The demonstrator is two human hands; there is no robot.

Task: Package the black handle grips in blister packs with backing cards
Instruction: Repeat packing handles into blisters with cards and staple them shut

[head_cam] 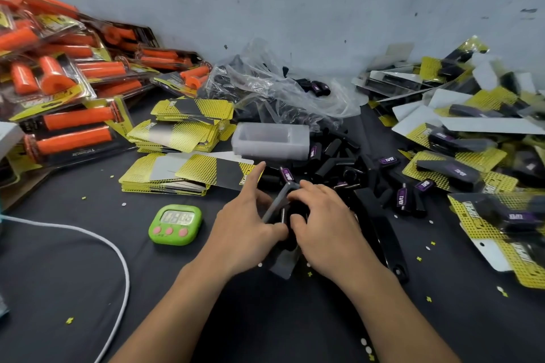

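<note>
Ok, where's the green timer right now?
Head view, left of centre: the green timer sits just left of the left hand, in front of the backing cards.

Bare table (pixel 265 318) nearside; grip pile (pixel 348 162) ahead.

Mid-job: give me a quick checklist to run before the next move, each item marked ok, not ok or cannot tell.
1. Blister held: left hand and right hand both grip it: ok.
2. Grip fully seated in the blister: fingers cover it: cannot tell.
3. Backing card already in this blister: cannot tell.
4. Cards stacked just beyond the left hand: ok.
5. Spare blisters stocked behind the cards: ok.
6. Loose grips still piled ahead: ok.
</note>
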